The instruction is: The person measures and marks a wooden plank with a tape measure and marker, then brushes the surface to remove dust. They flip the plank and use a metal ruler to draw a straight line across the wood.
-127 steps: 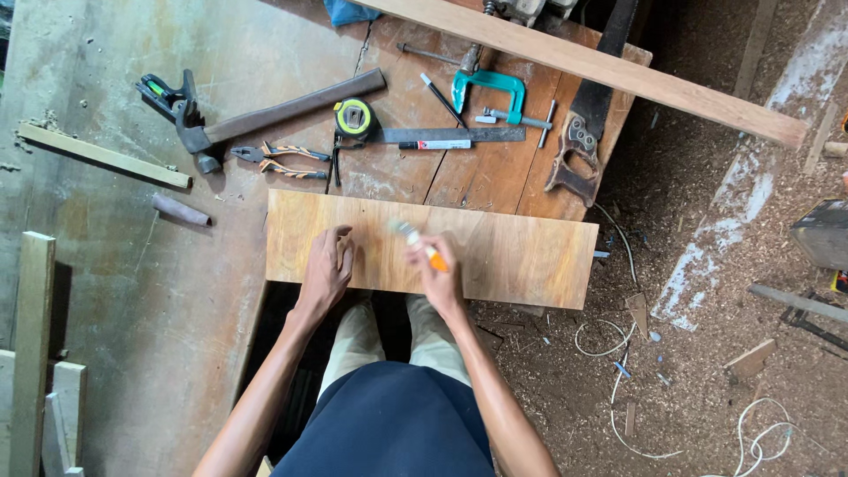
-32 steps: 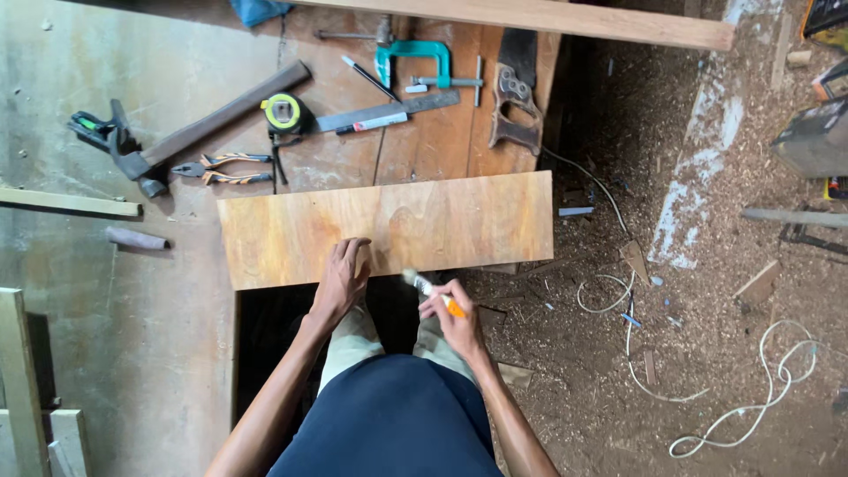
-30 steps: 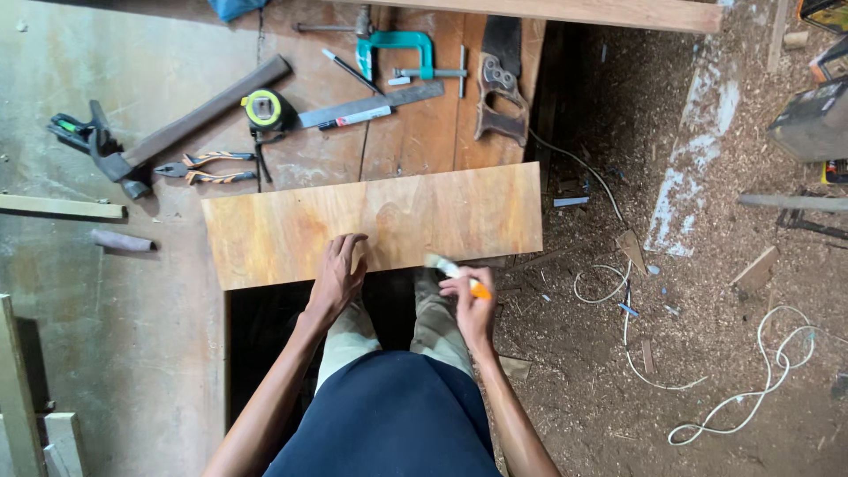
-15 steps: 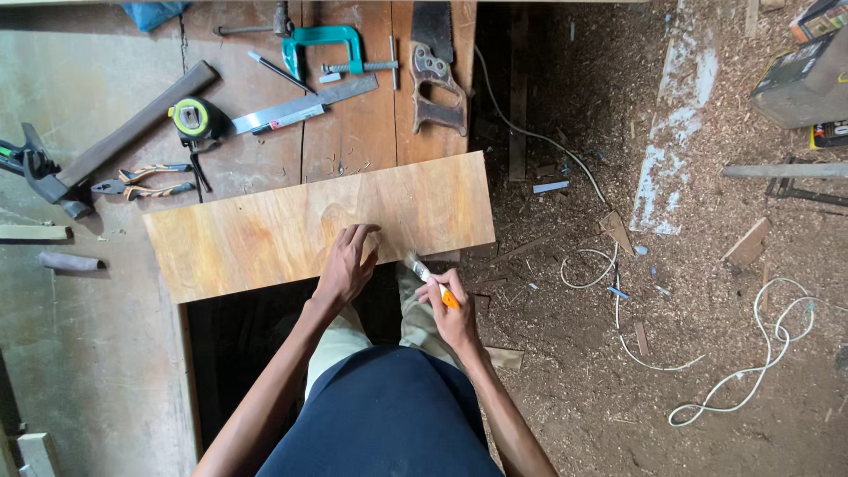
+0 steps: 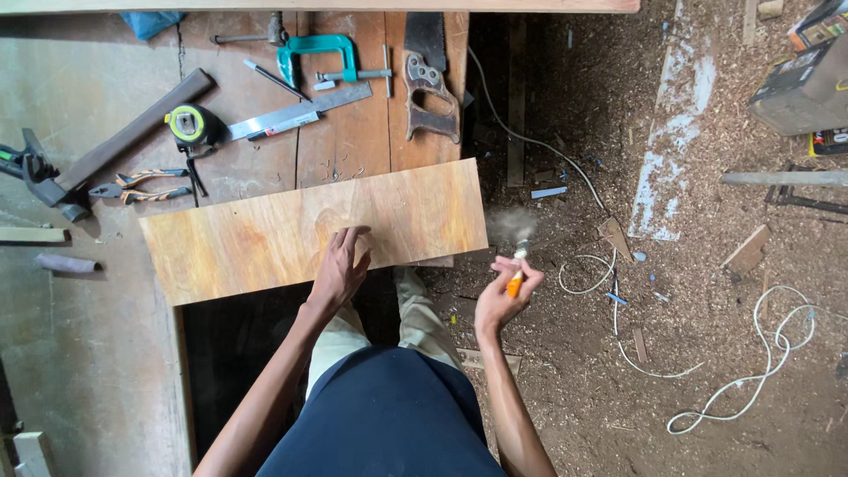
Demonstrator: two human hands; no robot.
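A long orange-brown wooden board (image 5: 265, 234) lies across the workbench edge, jutting out over my legs. My left hand (image 5: 340, 269) rests flat on its near edge, fingers spread. My right hand (image 5: 502, 296) is off the board's right end, above the sawdust floor, gripping a small brush with an orange handle (image 5: 516, 276). The brush's bristles are motion-blurred just right of the board's corner.
Behind the board lie a yellow tape measure (image 5: 188, 124), pliers (image 5: 137, 184), a metal ruler (image 5: 296, 111), a teal C-clamp (image 5: 314, 53), a handsaw (image 5: 429, 84) and a dark wooden bar (image 5: 132, 131). White cables (image 5: 751, 371) and wood scraps litter the sawdust floor at right.
My right hand with the brush has moved from the board's near edge out past its right end. The left hand stays on the board. The view has shifted right.
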